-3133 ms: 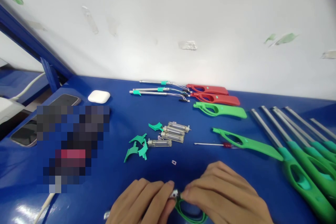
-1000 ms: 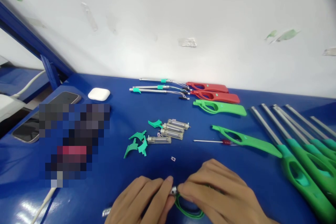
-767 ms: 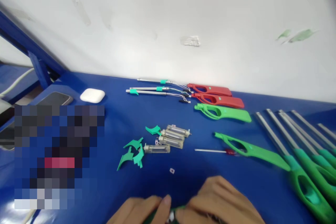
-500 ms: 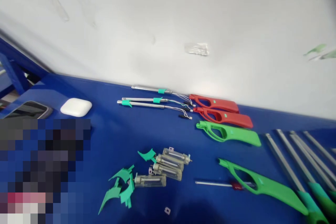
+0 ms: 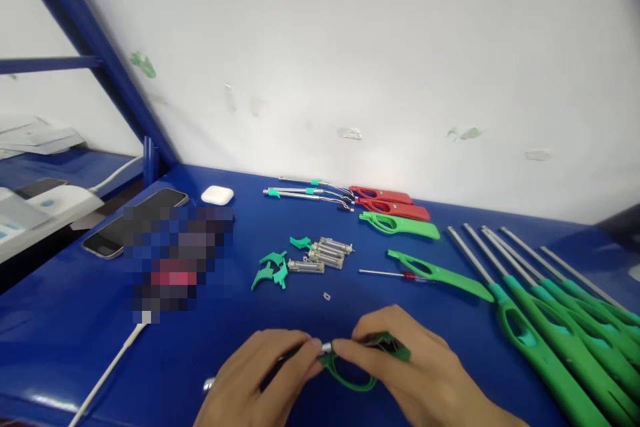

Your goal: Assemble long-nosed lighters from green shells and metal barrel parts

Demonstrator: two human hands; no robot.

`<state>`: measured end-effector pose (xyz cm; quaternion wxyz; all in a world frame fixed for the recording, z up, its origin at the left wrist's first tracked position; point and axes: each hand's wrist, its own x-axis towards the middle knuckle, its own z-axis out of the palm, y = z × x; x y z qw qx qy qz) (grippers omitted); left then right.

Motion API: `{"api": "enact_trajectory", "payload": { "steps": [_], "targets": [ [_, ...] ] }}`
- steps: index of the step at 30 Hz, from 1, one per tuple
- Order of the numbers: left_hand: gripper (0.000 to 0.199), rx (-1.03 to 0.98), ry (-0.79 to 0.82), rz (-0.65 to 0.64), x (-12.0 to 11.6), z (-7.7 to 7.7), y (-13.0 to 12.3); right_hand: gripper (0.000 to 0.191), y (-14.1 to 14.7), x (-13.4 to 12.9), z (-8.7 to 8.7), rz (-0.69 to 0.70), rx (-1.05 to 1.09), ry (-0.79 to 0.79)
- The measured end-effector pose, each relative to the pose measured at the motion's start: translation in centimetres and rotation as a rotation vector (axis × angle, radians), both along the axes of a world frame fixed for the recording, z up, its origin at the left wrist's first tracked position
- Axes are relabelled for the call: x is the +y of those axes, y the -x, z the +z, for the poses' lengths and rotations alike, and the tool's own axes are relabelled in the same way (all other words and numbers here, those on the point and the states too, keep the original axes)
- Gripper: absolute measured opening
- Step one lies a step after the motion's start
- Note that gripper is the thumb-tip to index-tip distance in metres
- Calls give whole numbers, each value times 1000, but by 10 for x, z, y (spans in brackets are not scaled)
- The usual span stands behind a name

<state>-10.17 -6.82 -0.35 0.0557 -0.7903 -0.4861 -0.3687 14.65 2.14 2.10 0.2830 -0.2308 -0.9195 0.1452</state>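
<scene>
Near the table's front edge, my left hand (image 5: pixel 265 373) is closed with thumb and finger pinched on a metal lighter tube (image 5: pixel 327 347), whose far end seems to stick out at the left. My right hand (image 5: pixel 415 367) is closed around a green lighter handle (image 5: pixel 354 387) with a looped guard, and its thumb presses by the tube. My fingers hide much of the joint. Ahead of my hands lie clear fuel tanks (image 5: pixel 307 267), teal triggers (image 5: pixel 274 271), a small pale clip (image 5: pixel 327 296) and a screwdriver (image 5: pixel 383 273) partly under a green handle shell (image 5: pixel 445 273).
Several green lighters with long tubes (image 5: pixel 530 337) lie at right. Further back are red handle shells (image 5: pixel 393 209), a green shell (image 5: pixel 400 224) and wired metal tubes (image 5: pixel 295 196). At left are a white case (image 5: pixel 217 195), a phone (image 5: pixel 107 240) and a white cable (image 5: pixel 113 370).
Both hands have come into view at the bottom, holding the tube and green handle. The view has shifted, so the tabletop things appear smaller and more of the left side shows.
</scene>
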Motion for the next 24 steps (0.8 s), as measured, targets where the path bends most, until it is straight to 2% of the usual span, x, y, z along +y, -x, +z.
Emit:
{"api": "enact_trajectory", "payload": {
  "steps": [4, 8, 15, 24],
  "targets": [
    [25, -60, 83, -26, -3, -3, 2, 54, 3, -2, -4, 35, 17, -68],
    [28, -39, 121, -48, -7, -8, 5, 61, 5, 0, -6, 83, -56, -74],
    [27, 58, 144, -59, -8, -12, 9, 52, 4, -2, -13, 108, -172, -63],
    [36, 126, 74, -20, -7, -10, 3, 47, 6, -3, -9, 90, -192, -79]
  ]
}}
